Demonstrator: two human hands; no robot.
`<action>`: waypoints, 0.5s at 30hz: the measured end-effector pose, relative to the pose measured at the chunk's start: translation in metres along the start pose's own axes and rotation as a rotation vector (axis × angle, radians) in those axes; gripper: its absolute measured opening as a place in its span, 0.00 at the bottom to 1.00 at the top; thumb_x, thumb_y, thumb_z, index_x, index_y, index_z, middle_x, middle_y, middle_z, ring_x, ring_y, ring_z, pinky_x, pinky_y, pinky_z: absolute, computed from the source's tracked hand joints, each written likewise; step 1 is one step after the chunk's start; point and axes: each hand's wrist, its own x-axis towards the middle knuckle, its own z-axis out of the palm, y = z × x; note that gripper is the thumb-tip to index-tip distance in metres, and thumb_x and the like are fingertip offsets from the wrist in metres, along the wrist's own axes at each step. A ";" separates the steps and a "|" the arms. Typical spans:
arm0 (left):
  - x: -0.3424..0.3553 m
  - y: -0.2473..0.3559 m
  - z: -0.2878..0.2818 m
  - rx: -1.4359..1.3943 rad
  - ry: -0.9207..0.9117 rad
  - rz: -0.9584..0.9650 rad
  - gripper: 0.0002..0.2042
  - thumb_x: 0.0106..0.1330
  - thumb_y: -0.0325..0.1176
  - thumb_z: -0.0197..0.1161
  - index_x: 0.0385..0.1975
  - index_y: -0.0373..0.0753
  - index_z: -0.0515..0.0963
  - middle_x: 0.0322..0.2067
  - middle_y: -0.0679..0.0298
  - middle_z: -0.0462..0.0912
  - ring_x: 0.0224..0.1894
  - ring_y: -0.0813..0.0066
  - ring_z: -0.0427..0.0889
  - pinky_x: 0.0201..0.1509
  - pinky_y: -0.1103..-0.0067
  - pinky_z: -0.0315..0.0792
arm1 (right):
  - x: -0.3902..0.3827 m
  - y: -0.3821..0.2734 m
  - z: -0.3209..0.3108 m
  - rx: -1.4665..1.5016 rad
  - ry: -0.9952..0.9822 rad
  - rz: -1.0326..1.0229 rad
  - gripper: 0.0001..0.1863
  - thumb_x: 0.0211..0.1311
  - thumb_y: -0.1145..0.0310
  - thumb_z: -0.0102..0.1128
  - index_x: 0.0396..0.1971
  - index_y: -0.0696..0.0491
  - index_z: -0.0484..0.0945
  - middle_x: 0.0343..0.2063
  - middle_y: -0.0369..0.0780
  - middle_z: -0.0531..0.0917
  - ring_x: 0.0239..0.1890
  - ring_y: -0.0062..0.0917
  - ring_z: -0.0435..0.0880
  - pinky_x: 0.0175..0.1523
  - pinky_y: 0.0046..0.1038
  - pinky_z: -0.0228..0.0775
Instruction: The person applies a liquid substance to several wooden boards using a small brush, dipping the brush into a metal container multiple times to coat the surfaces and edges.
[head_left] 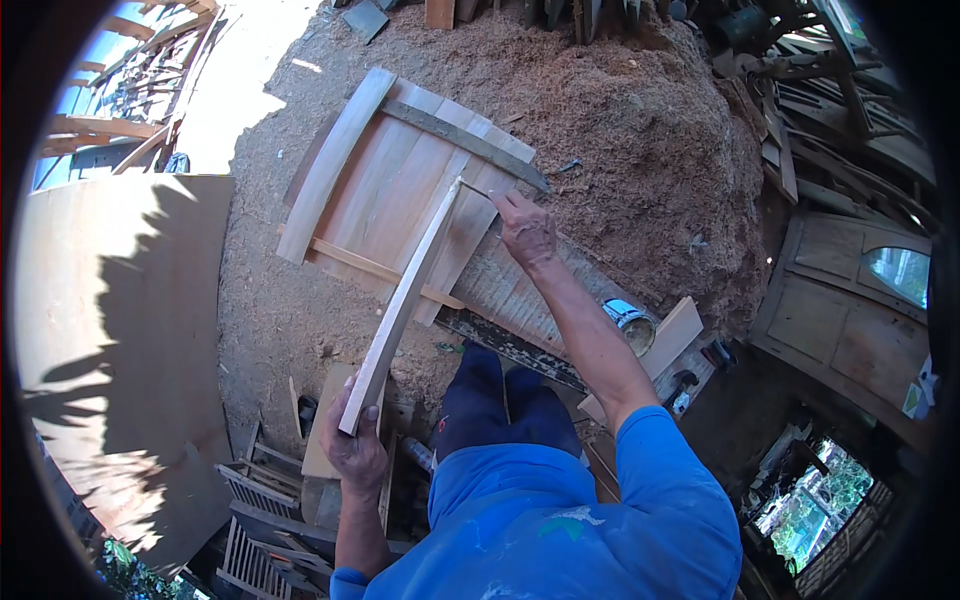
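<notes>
A long pale wooden batten (405, 295) slants up and away in front of me. My left hand (355, 445) is closed around its near end, fingers wrapped on both sides. Up at the far end, my right hand (525, 228) pinches a thin, dark, stick-like tool (478, 188), whose tip meets or nearly meets the batten's whitish end; its exact kind is too small to make out. Beneath lies a panel of joined boards (375, 185) with a wider plank (345, 165) along its left side, a grey strip (465, 135) across its far side and a thin strip (385, 272) across its near side.
The panel partly overlaps a worn bench (535, 290). An open can (622, 313) stands on the bench by my right forearm, beside a wood offcut (672, 335). Sawdust (640, 170) is heaped beyond. A large plywood sheet (190, 400) fills the left; a wooden door (830, 310) leans right.
</notes>
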 end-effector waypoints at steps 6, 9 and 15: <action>0.003 0.001 0.000 -0.004 0.015 0.023 0.19 0.71 0.28 0.64 0.59 0.29 0.74 0.55 0.48 0.81 0.57 0.62 0.81 0.62 0.67 0.74 | -0.004 0.003 -0.007 -0.001 -0.011 -0.132 0.16 0.59 0.74 0.55 0.47 0.46 0.83 0.41 0.43 0.78 0.43 0.39 0.83 0.42 0.40 0.78; 0.002 0.001 0.000 -0.008 0.012 0.061 0.19 0.71 0.28 0.64 0.59 0.28 0.74 0.55 0.48 0.81 0.56 0.62 0.81 0.62 0.67 0.73 | 0.009 0.009 -0.005 0.087 0.038 0.032 0.15 0.59 0.73 0.56 0.44 0.45 0.83 0.40 0.42 0.78 0.42 0.38 0.82 0.44 0.39 0.78; 0.002 -0.003 -0.002 0.016 -0.012 0.066 0.19 0.70 0.27 0.64 0.58 0.28 0.75 0.54 0.49 0.82 0.55 0.62 0.82 0.62 0.68 0.73 | 0.025 0.019 0.005 0.063 -0.038 -0.215 0.14 0.61 0.73 0.53 0.44 0.45 0.84 0.39 0.42 0.78 0.44 0.40 0.82 0.44 0.40 0.78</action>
